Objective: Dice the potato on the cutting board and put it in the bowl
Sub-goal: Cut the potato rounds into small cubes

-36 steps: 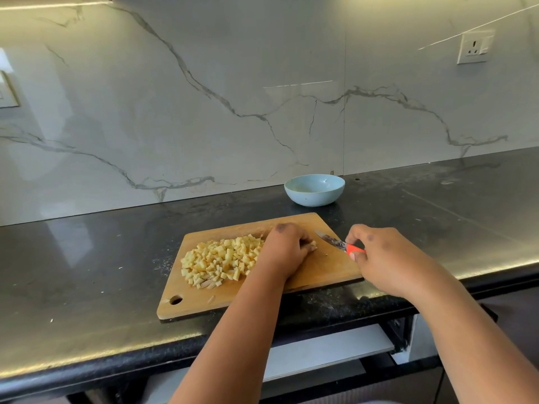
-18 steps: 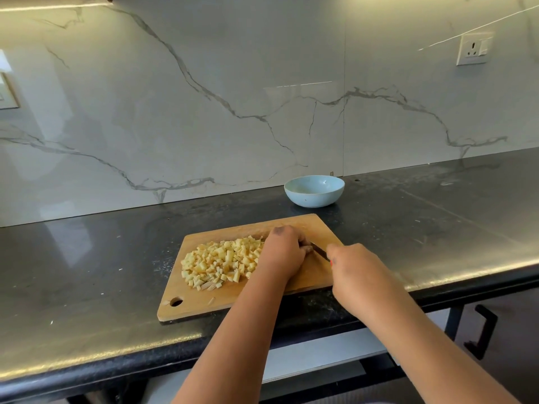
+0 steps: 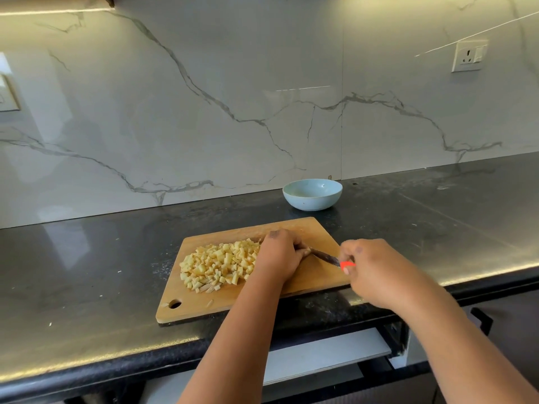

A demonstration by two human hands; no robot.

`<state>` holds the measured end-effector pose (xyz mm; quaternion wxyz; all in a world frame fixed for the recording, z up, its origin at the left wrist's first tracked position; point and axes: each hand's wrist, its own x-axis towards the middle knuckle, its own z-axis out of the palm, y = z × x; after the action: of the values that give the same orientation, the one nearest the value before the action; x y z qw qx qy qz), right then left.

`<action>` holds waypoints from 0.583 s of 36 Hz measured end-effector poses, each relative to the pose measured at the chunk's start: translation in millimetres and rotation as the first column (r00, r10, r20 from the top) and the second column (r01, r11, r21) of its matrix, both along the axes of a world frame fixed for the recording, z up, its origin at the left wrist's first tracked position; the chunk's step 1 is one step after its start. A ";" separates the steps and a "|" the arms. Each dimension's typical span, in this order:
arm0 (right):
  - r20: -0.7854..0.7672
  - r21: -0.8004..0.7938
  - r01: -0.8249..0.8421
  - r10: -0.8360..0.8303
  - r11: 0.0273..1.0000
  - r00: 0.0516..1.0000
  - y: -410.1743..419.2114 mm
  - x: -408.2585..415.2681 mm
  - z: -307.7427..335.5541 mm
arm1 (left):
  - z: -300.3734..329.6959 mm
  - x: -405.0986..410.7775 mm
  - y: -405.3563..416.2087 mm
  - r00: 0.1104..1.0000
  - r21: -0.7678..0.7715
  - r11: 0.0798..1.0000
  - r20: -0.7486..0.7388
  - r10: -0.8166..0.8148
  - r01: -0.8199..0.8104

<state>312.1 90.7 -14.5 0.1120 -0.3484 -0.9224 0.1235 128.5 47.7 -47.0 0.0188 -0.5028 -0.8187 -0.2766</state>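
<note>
The right hand (image 3: 376, 272) grips a knife (image 3: 326, 256) by its red handle; the blade runs leftward and slightly away, tip at the left hand (image 3: 281, 255). That hand's fingers curl down on the board (image 3: 315, 275), whatever they hold hidden. Dice (image 3: 221, 265) lie heaped just left. The bowl (image 3: 312, 194) sits beyond.

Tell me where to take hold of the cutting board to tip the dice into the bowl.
Judging by its pose, take the cutting board by its near-left corner, beside the hanging hole, coming from the left. That end is bare; the potato dice lie mid-board, and the far-right corner points toward the bowl.
</note>
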 end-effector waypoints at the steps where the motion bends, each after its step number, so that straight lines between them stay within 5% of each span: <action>1: 0.001 0.007 -0.007 0.007 1.000 1.000 2.2 6.2 4.0 | -0.4 -0.5 -1.2 1.000 0.010 1.000 -0.008 -0.007 0.007; 21: -0.230 0.090 0.057 -0.035 0.994 0.973 22.0 -4.5 -3.4 | -1.7 0.2 2.6 0.999 0.032 0.999 0.018 -0.029 0.029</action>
<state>307.6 112.7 -17.9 0.2367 -0.3474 -0.9000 0.1154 128.6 50.2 -48.7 0.0149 -0.5117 -0.8070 -0.2944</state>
